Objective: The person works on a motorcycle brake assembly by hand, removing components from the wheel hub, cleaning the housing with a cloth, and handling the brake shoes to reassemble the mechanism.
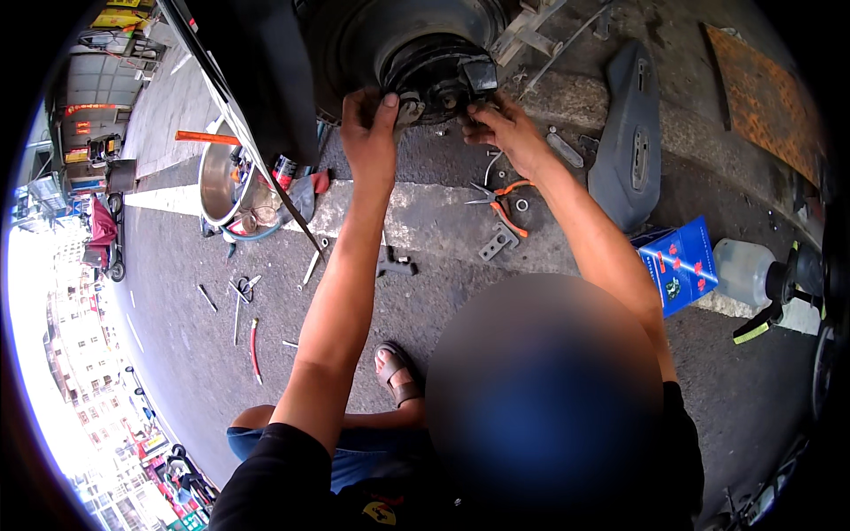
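A black wheel with a tyre (350,57) fills the top middle. At its hub sits a black curved part (423,64), with a blocky dark piece (481,74) on its right side. My left hand (369,133) is closed on the lower left edge of the curved part, its thumb on top. At the lower right of the hub, the fingers of my right hand (506,128) are bent together; what lies between them is too hidden to tell. Pliers with orange handles (503,202) lie on the ground below my right hand, beside a metal washer (521,204).
A metal bowl (219,184) of tools and cans stands at left. Several tools and a red hose (255,350) lie on the asphalt. A grey plastic cover (630,133), a blue box (682,267) and a clear plastic bottle (742,270) are at right. A rusty plate (766,106) lies beyond.
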The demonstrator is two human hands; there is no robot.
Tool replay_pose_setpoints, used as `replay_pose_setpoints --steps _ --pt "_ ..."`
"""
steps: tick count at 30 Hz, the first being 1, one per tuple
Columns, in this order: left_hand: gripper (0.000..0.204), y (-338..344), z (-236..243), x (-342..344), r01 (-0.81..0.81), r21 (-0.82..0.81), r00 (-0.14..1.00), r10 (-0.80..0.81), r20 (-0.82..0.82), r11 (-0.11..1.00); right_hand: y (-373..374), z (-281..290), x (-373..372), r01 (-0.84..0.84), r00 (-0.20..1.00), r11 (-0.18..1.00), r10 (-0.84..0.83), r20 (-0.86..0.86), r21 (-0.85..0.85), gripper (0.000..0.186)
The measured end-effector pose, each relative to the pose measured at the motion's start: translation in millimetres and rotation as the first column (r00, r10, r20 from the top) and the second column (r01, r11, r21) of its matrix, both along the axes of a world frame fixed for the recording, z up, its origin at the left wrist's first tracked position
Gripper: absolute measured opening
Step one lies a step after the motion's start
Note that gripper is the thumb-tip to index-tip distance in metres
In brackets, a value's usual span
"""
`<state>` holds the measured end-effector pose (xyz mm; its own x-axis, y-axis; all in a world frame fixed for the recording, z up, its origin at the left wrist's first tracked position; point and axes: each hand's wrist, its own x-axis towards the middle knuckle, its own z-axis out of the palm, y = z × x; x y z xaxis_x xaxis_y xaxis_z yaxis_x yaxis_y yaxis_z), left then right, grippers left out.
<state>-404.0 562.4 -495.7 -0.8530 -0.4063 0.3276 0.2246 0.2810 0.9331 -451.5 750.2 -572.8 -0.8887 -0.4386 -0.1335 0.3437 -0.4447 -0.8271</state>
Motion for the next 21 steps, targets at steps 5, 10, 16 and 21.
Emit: replay_pose_setpoints --steps 5,10,16,21 --pt "0.025 -12 -5 12 0.041 0.01 0.999 -0.04 -0.017 0.999 -10 6 21 0.037 0.999 0.999 -0.037 0.034 -0.004 0.034" --pt "0.023 -11 -3 23 0.086 0.068 0.996 -0.086 -0.007 0.994 -1 11 37 0.039 0.999 0.999 -0.038 -0.012 0.015 0.036" --pt "0.022 -3 10 36 0.132 0.286 0.983 -0.162 0.084 0.949 14 34 82 0.076 0.996 0.972 -0.087 0.037 0.221 0.04" --pt "0.02 8 36 62 0.168 0.56 0.948 -0.289 0.134 0.811 31 58 107 -0.07 0.989 0.974 0.039 0.146 0.214 0.055"
